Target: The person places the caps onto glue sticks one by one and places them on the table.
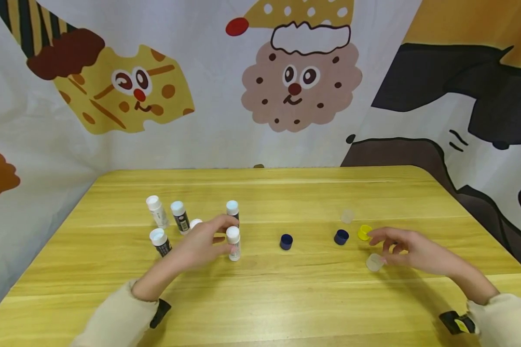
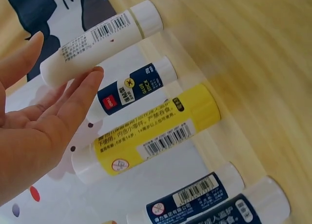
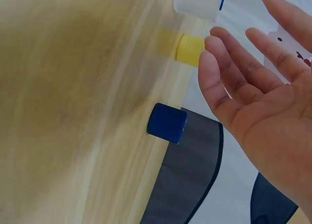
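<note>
Beside my left hand (image 1: 201, 243), a white glue stick (image 1: 234, 245) stands upright on the table. In the left wrist view its printed body lies between the spread thumb and the straight fingers; the fingertips are near it, and whether they touch is unclear. A navy glue stick (image 2: 131, 90) and a yellow glue stick (image 2: 156, 136) stand close by. My right hand (image 1: 412, 250) hovers with loosely bent fingers by a translucent cap (image 1: 375, 262). In the right wrist view that cap (image 3: 197, 2) shows a gap from the thumb. A yellow cap (image 1: 364, 233) sits just beyond the fingers.
Further left stand a white glue stick (image 1: 157, 212) and two navy ones, one navy stick (image 1: 180, 218) behind the other (image 1: 160, 242). Between the hands lie a navy cap (image 1: 286, 242), a second navy cap (image 1: 341, 237) and a translucent cap (image 1: 347, 216). A printed cloth (image 1: 217, 144) hangs behind the table.
</note>
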### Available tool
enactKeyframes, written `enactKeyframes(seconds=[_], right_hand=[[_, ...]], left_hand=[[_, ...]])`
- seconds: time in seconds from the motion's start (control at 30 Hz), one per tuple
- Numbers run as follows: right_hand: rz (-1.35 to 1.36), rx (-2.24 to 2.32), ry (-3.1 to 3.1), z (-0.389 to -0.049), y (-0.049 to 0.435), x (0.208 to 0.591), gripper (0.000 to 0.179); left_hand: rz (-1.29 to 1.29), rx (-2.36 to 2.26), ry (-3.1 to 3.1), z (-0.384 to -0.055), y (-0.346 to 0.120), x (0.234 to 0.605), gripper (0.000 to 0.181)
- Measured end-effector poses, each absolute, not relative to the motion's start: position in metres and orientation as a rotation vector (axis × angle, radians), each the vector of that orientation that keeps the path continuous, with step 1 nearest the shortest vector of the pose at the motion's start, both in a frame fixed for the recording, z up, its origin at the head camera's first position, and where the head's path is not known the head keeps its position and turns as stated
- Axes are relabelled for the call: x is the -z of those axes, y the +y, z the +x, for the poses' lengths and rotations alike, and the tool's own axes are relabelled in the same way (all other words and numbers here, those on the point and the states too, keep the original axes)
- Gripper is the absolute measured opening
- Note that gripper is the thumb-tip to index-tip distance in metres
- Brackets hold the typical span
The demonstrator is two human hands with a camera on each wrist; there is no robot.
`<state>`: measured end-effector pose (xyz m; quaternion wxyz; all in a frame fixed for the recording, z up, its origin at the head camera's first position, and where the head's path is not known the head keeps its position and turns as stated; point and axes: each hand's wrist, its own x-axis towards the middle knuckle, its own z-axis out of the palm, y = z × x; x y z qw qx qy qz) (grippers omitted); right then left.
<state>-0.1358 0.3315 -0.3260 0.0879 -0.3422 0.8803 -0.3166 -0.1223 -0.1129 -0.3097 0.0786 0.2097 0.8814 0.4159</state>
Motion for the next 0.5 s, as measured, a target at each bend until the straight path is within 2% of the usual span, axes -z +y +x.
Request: enactKeyframes(seconds=[0.5], right_hand=[[-1.046, 1.07, 2.413, -0.135, 0.339, 0.339, 0.044]], left_hand=[[0.553, -1.298, 2.601, -0.124, -0.108, 0.318, 0.035]])
